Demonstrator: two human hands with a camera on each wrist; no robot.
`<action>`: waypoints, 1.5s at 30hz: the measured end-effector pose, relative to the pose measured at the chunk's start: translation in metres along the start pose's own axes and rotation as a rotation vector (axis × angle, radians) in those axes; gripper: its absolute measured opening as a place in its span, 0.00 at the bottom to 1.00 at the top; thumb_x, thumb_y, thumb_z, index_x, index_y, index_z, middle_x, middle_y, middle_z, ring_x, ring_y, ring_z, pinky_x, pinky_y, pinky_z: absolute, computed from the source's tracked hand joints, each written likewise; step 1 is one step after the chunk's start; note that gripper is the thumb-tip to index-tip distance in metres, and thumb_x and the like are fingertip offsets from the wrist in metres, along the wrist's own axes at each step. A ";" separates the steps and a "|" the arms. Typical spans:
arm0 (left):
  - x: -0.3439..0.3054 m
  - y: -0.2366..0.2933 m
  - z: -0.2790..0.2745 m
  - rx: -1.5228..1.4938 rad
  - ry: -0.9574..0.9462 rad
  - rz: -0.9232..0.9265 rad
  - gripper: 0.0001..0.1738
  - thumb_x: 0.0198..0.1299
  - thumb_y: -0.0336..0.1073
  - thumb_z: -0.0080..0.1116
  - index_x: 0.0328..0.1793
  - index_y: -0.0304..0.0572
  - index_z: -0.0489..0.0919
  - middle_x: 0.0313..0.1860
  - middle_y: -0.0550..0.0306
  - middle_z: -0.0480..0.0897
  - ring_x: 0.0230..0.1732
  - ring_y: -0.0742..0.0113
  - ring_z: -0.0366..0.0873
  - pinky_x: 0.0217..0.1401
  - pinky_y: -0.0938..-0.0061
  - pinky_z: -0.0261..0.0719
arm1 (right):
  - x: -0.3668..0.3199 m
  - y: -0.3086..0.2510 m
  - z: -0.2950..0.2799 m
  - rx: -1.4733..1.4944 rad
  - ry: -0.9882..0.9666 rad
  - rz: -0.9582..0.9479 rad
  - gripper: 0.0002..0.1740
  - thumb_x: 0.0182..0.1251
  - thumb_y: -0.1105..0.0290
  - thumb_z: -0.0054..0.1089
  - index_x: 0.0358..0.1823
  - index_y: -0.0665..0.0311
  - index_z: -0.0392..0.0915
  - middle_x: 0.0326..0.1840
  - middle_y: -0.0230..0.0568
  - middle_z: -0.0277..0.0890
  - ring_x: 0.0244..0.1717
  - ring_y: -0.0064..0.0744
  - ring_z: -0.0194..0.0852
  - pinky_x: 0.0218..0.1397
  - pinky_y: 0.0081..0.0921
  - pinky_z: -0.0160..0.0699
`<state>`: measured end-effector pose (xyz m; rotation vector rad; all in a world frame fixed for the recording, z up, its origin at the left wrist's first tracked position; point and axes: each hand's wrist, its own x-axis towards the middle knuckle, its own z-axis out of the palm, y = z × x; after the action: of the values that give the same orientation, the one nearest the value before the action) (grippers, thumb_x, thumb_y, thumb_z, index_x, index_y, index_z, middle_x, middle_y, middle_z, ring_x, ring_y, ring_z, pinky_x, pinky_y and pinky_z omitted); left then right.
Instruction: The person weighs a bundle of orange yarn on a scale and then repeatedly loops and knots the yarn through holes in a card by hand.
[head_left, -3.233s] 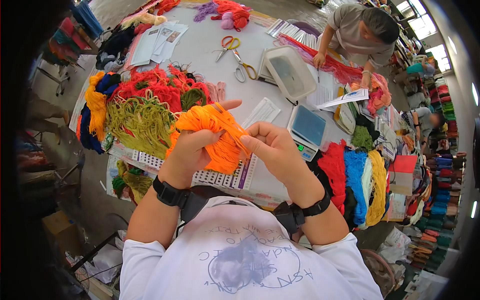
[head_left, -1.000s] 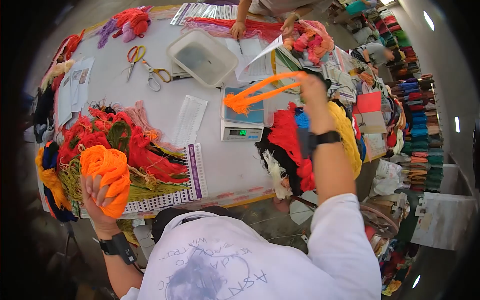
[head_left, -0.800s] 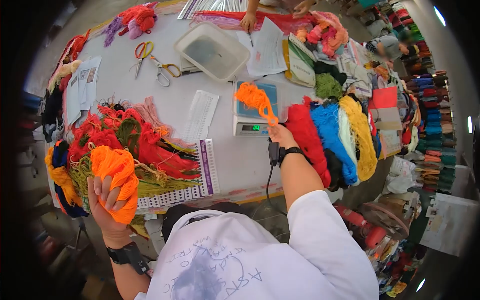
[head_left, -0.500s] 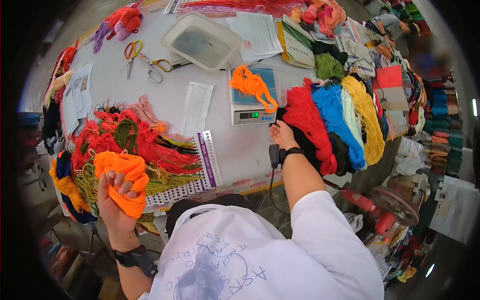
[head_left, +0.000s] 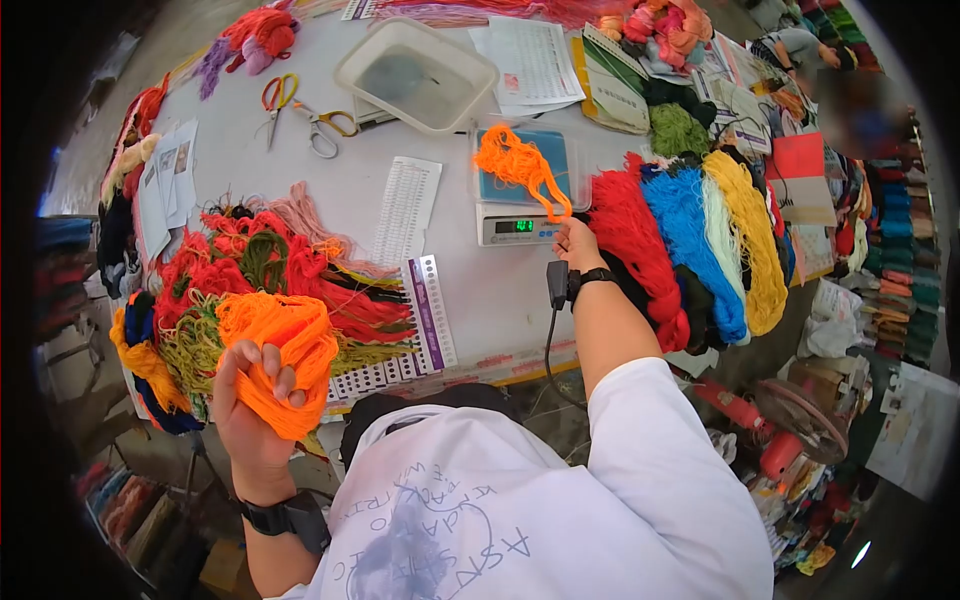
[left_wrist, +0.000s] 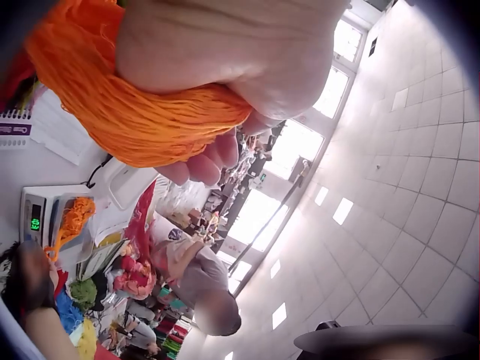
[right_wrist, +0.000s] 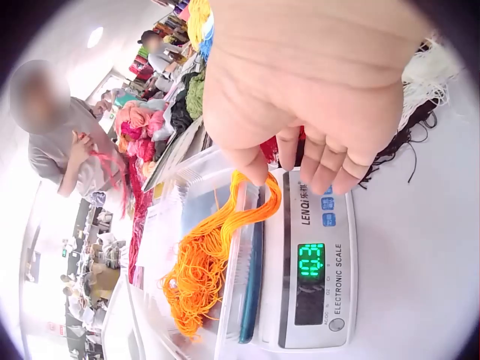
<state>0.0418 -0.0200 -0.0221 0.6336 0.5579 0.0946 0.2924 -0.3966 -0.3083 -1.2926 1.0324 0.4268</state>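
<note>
The left hand (head_left: 250, 400) squeezes a big orange yarn bundle (head_left: 290, 345) tight, at the near edge of the table (head_left: 480, 290). The right hand (head_left: 578, 243) pinches the tail of a small orange yarn bunch (head_left: 512, 160) that lies on the scale (head_left: 515, 227) by the right edge, just beside the red yarn (head_left: 635, 240). Bare table lies between both hands. Scissors (head_left: 300, 115) and a clear tub (head_left: 415, 75) sit near the far edge.

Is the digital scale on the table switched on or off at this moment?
On. The scale shows lit green digits on its display, seen in the head and right wrist views.
</note>
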 end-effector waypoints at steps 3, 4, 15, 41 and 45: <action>-0.001 0.000 -0.005 -0.032 -0.011 0.005 0.14 0.72 0.46 0.36 0.44 0.45 0.67 0.36 0.58 0.69 0.30 0.68 0.69 0.34 0.69 0.78 | 0.003 0.001 0.003 -0.064 -0.018 -0.008 0.17 0.59 0.61 0.61 0.46 0.58 0.71 0.43 0.33 0.69 0.42 0.29 0.68 0.46 0.34 0.67; -0.001 -0.001 -0.004 -0.033 -0.005 0.016 0.14 0.72 0.46 0.36 0.44 0.45 0.67 0.36 0.58 0.69 0.30 0.68 0.69 0.34 0.69 0.78 | -0.001 0.002 0.004 -0.069 -0.025 -0.036 0.16 0.59 0.61 0.61 0.46 0.57 0.72 0.42 0.32 0.69 0.41 0.27 0.67 0.42 0.33 0.66; 0.018 -0.009 -0.029 -0.421 -0.520 0.004 0.37 0.65 0.66 0.34 0.74 0.58 0.58 0.74 0.48 0.57 0.69 0.40 0.60 0.58 0.52 0.72 | -0.159 -0.046 0.089 -0.434 -0.240 -1.037 0.09 0.63 0.67 0.50 0.33 0.67 0.74 0.20 0.28 0.66 0.20 0.21 0.64 0.24 0.23 0.63; -0.023 0.001 -0.021 -0.155 -0.682 0.230 0.38 0.64 0.70 0.27 0.64 0.56 0.74 0.74 0.38 0.53 0.71 0.43 0.56 0.71 0.50 0.57 | -0.454 0.021 0.133 -0.957 -1.114 -1.403 0.14 0.52 0.76 0.64 0.42 0.66 0.80 0.33 0.38 0.73 0.35 0.26 0.72 0.38 0.22 0.72; -0.025 0.003 -0.016 -0.003 -0.634 0.272 0.41 0.64 0.70 0.26 0.64 0.48 0.73 0.74 0.38 0.53 0.69 0.47 0.61 0.70 0.55 0.59 | -0.442 0.036 0.135 -0.983 -1.097 -1.429 0.11 0.48 0.75 0.66 0.36 0.67 0.79 0.32 0.36 0.70 0.32 0.24 0.69 0.37 0.20 0.70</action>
<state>0.0127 -0.0155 -0.0199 0.6915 -0.1419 0.1416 0.0892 -0.1423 0.0211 -1.8732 -1.2024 0.3844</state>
